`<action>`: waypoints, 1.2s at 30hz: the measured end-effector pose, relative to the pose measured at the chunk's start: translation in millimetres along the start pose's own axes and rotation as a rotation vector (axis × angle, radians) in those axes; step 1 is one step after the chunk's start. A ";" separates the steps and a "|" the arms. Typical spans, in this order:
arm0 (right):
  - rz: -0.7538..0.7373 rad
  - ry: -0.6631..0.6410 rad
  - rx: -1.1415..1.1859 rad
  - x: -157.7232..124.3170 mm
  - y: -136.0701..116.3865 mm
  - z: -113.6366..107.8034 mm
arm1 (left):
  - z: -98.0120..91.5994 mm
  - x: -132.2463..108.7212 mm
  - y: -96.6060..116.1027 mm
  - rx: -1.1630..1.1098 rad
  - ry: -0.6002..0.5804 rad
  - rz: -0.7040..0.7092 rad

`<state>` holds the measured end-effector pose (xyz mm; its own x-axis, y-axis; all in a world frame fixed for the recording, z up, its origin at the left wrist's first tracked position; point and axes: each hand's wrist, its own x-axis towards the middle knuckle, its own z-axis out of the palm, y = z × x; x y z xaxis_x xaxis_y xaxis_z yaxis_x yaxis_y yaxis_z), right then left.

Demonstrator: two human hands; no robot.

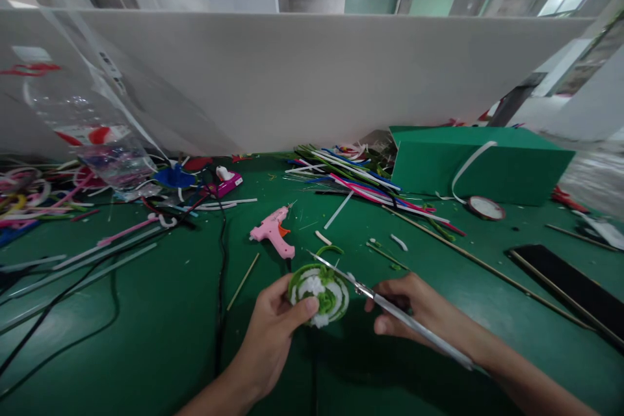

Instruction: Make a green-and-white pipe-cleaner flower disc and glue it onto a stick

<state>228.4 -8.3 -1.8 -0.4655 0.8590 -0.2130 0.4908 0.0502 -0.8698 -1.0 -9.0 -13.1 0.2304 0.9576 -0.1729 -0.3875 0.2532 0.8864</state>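
My left hand [273,331] grips a round green and white pipe-cleaner rosette [319,294], thumb pressed on its front. A loose green pipe-cleaner end curls up from its top. My right hand [414,312] is closed round a long pair of silver scissors [385,305]. The blades lie across the top of the rosette, tips pointing up and left. Both hands hover just above the green table [146,338].
A pink glue gun [273,232] lies just beyond the hands, black cables to its left. A pile of coloured pipe cleaners [361,182], a green box [478,159], a tape roll [486,208], thin wooden sticks [487,266] and a clear plastic bottle [92,136] surround them.
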 end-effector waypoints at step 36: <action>0.183 0.646 -0.788 19.6 46.7 -38.9 | 3.8 -5.8 2.0 0.026 -0.029 -0.110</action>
<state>270.8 30.7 -29.4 0.0347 0.9849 0.1694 0.9654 0.0108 -0.2606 0.3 -14.5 -8.7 0.2960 0.9198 -0.2574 -0.3354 0.3525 0.8736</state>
